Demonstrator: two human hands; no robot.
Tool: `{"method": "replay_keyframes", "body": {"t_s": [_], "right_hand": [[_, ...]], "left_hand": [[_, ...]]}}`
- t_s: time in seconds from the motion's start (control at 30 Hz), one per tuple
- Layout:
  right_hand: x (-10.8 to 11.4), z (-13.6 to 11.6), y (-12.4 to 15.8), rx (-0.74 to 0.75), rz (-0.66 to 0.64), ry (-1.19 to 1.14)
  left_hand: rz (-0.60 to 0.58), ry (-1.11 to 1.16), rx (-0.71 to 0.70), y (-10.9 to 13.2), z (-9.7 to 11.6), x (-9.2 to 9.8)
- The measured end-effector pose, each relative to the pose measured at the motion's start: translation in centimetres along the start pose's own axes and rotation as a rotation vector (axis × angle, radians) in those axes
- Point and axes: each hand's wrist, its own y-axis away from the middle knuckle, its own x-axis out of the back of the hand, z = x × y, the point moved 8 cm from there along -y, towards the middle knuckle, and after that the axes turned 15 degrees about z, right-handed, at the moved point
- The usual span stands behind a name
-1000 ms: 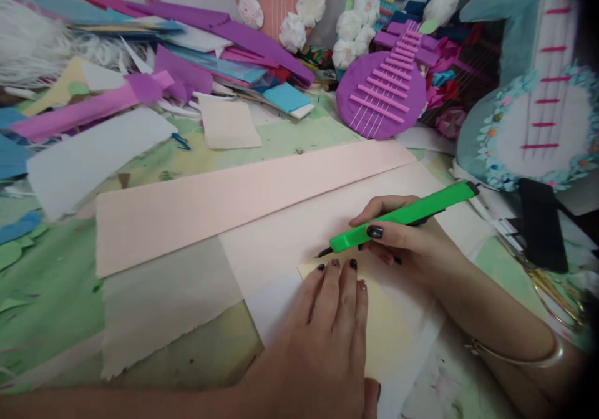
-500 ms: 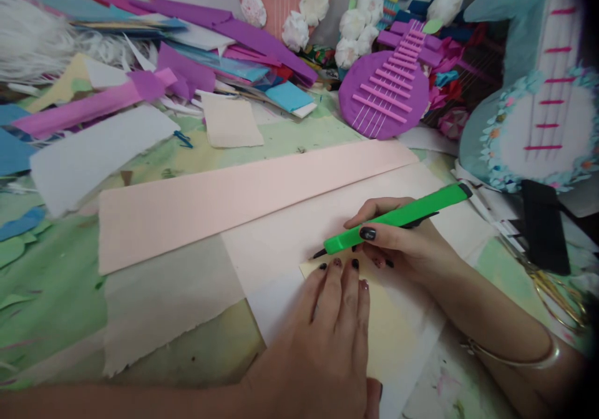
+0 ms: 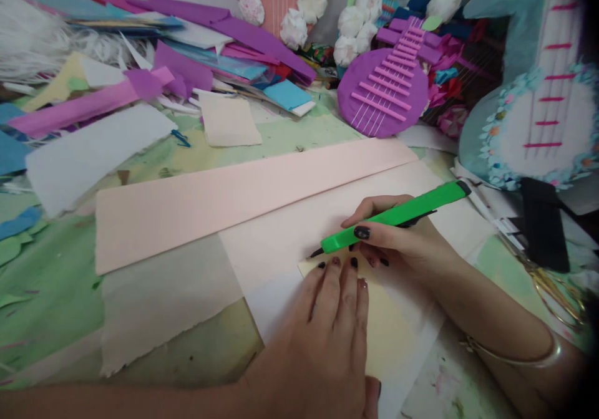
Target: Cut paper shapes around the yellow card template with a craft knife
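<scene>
My right hand [image 3: 397,238] grips a slim green utility knife [image 3: 397,216] with a black end cap, held aslant like a pen. Its dark tip points down and left, at the upper edge of a pale yellow sheet [image 3: 393,319]. My left hand [image 3: 322,325] lies flat on that sheet, fingers stretched out just below the tip. Under the yellow sheet is a larger whitish-pink sheet [image 3: 276,250]. Beyond the hands a long pink tapered strip [image 3: 210,207] lies across the larger sheet. Whether the tip touches the paper I cannot tell.
Gold-handled scissors [image 3: 556,291] and a black flat object [image 3: 545,226] lie at the right. Paper guitars stand behind, one purple [image 3: 384,95], one teal [image 3: 486,132]. Paper scraps [image 3: 98,151] and white shredded strands [image 3: 37,38] fill the back left.
Both hands keep nearly the same pose. The knife's tip has shifted very slightly left, and the whole view has moved a little.
</scene>
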Motion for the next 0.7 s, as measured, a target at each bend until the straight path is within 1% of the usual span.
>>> {"method": "replay_keyframes", "body": {"t_s": [0.1, 0.3, 0.7], "right_hand": [[0.06, 0.0, -0.03, 0.007, 0.011, 0.006], [0.19, 0.24, -0.22, 0.029, -0.012, -0.023], [0.9, 0.32, -0.41, 0.009, 0.017, 0.007]], "left_hand": [[0.005, -0.001, 0.001, 0.03, -0.01, 0.02], [-0.002, 0.001, 0.004, 0.01, 0.01, 0.03], [-0.001, 0.025, 0.01, 0.03, -0.02, 0.0]]}}
